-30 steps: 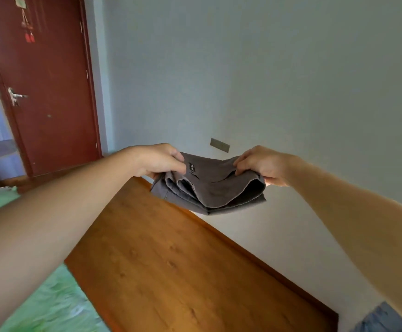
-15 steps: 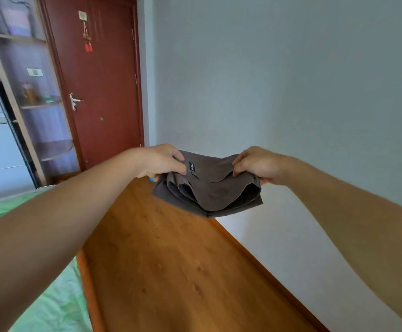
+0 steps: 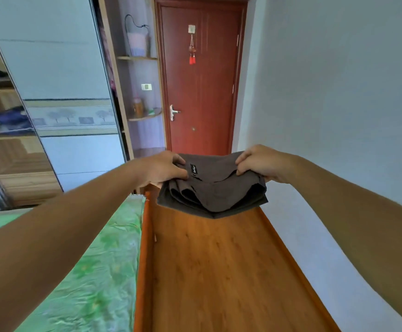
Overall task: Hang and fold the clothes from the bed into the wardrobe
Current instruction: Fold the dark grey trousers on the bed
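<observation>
We've got the folded grey shorts [image 3: 212, 188] in mid-air over the floor [image 3: 219, 271], off the bed's [image 3: 94, 271] edge. Left hand [image 3: 164, 167] and right hand [image 3: 260, 162] fingers pinch only its top layer. Risk: lower folds sag open before the wardrobe [image 3: 51, 97].

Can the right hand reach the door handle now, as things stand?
Probably not: the right hand is shut on the folded grey garment, and the door handle looks well beyond arm's length.
</observation>
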The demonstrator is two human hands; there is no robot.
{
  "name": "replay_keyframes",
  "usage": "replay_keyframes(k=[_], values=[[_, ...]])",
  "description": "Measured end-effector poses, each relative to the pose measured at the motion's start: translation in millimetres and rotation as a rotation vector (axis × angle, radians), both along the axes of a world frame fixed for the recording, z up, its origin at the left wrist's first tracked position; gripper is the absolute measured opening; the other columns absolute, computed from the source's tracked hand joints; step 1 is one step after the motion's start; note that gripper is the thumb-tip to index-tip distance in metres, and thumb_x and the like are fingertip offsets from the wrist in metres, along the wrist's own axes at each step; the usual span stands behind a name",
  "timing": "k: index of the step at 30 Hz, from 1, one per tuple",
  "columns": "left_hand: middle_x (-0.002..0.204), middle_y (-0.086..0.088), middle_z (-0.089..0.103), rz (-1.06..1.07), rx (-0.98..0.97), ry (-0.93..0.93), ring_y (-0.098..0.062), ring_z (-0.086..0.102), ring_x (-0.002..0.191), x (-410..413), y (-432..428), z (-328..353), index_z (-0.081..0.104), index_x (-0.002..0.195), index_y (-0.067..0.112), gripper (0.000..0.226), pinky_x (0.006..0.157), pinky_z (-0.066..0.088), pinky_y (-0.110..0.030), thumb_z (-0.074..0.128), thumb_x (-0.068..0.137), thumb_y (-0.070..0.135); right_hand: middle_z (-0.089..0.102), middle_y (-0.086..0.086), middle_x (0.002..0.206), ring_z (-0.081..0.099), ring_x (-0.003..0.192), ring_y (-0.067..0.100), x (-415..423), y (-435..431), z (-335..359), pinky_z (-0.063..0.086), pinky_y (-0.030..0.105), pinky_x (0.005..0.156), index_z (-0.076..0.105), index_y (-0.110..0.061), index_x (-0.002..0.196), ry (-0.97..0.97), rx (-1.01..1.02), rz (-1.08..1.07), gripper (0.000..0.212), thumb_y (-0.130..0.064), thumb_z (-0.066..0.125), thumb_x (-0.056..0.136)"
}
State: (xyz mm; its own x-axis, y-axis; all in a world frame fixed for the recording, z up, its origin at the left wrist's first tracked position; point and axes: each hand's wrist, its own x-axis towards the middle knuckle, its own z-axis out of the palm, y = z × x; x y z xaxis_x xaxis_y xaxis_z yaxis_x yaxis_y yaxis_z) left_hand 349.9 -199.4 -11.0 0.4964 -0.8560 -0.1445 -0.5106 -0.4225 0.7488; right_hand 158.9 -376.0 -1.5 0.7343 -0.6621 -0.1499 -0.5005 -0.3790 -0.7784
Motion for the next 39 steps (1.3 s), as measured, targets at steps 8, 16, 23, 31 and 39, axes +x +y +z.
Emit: replay_keyframes(k=[8,16,23,31,39], values=[[0.104,-0.006,0.067,0.238,-0.009,-0.029,-0.020,0.067,0.081,163,-99,-19,0.061,0.108,0.022,0.018,0.062,0.055,-0.029,0.067,0.092,0.015,0.059,0.027,0.098,0.047,0.083,0.028,211,-138,-19,0.039,0.033,0.063,0.050,0.012,0.130,-0.005,-0.010,0.265,0.055,-0.007,0.068,0.082],[0.103,0.000,0.063,0.496,0.023,-0.088,-0.004,0.061,0.077,333,-204,-8,0.059,0.107,0.025,0.022,0.051,0.048,-0.009,0.071,0.091,0.016,0.047,0.035,0.140,0.053,0.089,0.031,433,-263,-4,0.034,0.031,0.064,0.048,0.009,0.136,-0.018,-0.061,0.456,0.055,-0.004,0.066,0.086],[0.084,0.013,0.053,0.644,0.082,-0.182,0.002,0.047,0.067,489,-265,-6,0.059,0.131,0.023,0.036,0.042,0.036,0.000,0.066,0.095,0.028,0.064,0.032,0.116,0.062,0.088,0.039,632,-327,-13,0.053,0.042,0.075,0.060,0.013,0.122,0.019,-0.091,0.614,0.040,-0.005,0.067,0.087],[0.091,0.012,0.050,0.754,0.112,-0.152,-0.001,0.050,0.077,719,-292,-40,0.057,0.137,0.019,0.046,0.050,0.043,-0.008,0.069,0.093,0.024,0.057,0.033,0.102,0.052,0.086,0.036,881,-355,-32,0.043,0.040,0.071,0.055,0.020,0.124,0.006,-0.135,0.755,0.043,-0.002,0.066,0.088],[0.119,-0.001,0.060,0.933,0.138,-0.110,-0.020,0.059,0.107,895,-278,-36,0.058,0.134,0.024,0.053,0.093,0.051,-0.033,0.075,0.084,0.033,0.049,0.038,0.133,0.046,0.083,0.024,1100,-346,-23,0.053,0.034,0.072,0.049,0.013,0.132,0.015,-0.057,0.898,0.053,-0.002,0.067,0.085]])
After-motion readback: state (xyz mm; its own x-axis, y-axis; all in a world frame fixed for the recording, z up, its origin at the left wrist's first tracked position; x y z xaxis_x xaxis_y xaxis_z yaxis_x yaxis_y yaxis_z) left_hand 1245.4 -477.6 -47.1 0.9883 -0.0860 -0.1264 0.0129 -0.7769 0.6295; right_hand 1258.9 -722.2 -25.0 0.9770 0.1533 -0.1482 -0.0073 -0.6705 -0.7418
